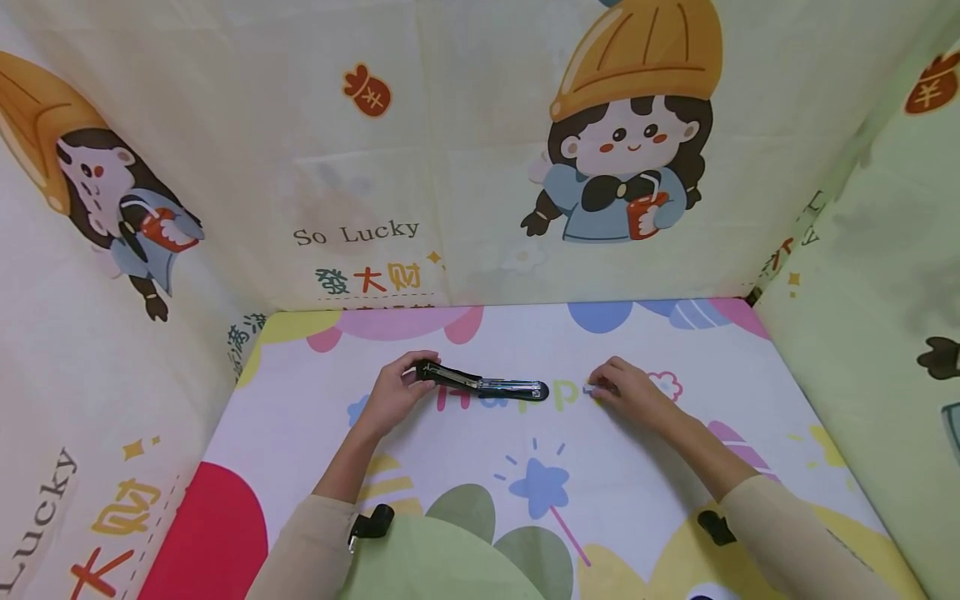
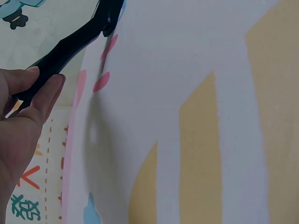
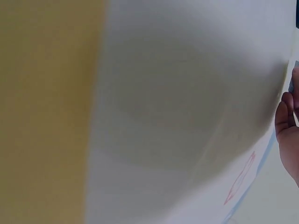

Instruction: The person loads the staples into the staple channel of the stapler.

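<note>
A black stapler [image 1: 480, 384], swung wide open with its metal inside showing, hangs over the printed letters in the head view. My left hand [image 1: 396, 392] grips one end of it between thumb and fingers. In the left wrist view the stapler [image 2: 65, 53] slants up from the fingers, its shadow falling on the cloth. To the right of the stapler's far end, my right hand [image 1: 626, 389] pinches a small grey-blue piece [image 1: 588, 389] at its fingertips; I cannot tell its kind. Only part of the right hand [image 3: 289, 135] shows at the right wrist view's edge.
A printed cloth [image 1: 465, 450] with letters, a star wand and coloured shapes covers the table. Cartoon-printed fabric walls [image 1: 465, 167] rise behind and on both sides. A black wrist camera [image 1: 372, 522] sits by the left sleeve, another black one [image 1: 716, 527] by the right.
</note>
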A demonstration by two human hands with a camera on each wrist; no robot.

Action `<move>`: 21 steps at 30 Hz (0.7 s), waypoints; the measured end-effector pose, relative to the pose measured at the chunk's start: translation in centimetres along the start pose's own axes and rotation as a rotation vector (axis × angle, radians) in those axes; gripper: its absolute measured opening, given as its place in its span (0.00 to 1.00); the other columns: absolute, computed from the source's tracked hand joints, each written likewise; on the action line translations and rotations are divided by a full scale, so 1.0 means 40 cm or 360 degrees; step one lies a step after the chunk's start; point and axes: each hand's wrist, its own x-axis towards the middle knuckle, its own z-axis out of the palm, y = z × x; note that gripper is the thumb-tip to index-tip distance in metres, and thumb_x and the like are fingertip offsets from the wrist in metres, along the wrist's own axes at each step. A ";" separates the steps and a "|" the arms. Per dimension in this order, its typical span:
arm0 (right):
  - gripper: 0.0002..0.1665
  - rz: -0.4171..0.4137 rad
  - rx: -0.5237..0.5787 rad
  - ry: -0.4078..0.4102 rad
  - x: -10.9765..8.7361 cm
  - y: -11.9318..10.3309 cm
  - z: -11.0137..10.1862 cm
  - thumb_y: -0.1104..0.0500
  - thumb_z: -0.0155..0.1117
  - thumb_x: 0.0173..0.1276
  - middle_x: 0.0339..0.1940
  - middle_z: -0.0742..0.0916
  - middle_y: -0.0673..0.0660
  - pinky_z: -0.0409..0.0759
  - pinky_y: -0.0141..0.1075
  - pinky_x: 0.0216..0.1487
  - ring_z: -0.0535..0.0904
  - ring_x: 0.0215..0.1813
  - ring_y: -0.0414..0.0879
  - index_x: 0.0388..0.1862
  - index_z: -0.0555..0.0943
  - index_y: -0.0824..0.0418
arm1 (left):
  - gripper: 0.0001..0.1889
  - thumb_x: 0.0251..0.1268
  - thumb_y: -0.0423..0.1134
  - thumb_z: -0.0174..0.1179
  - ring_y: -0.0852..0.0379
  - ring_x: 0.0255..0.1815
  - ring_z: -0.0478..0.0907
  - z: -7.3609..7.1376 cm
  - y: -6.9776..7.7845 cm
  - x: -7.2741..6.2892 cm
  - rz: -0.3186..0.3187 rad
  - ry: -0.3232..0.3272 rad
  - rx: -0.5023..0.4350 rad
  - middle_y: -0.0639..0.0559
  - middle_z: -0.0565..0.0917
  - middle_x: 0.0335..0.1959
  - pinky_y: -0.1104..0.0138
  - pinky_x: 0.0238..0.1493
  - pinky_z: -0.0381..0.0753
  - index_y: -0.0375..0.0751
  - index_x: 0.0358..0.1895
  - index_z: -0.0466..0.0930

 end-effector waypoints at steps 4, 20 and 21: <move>0.11 -0.0012 -0.0015 0.0015 0.008 -0.005 0.000 0.66 0.76 0.63 0.40 0.84 0.53 0.86 0.42 0.47 0.81 0.42 0.47 0.43 0.85 0.60 | 0.26 0.68 0.21 0.62 0.38 0.64 0.79 0.000 0.001 0.000 -0.0007 -0.0004 -0.0002 0.38 0.76 0.67 0.64 0.59 0.83 0.34 0.68 0.75; 0.09 -0.0077 0.0032 -0.0008 0.051 -0.050 0.002 0.67 0.74 0.65 0.40 0.86 0.54 0.87 0.45 0.48 0.85 0.44 0.49 0.44 0.86 0.62 | 0.25 0.67 0.19 0.62 0.38 0.64 0.79 -0.002 0.000 0.002 0.0023 0.0001 -0.0018 0.36 0.77 0.65 0.68 0.58 0.84 0.31 0.67 0.75; 0.09 -0.0101 0.0036 0.0008 0.054 -0.053 0.004 0.67 0.74 0.64 0.40 0.86 0.54 0.87 0.44 0.48 0.85 0.43 0.49 0.44 0.86 0.62 | 0.25 0.67 0.19 0.61 0.37 0.64 0.79 -0.001 0.001 0.001 0.0019 -0.0001 -0.0019 0.36 0.77 0.66 0.68 0.58 0.84 0.31 0.67 0.75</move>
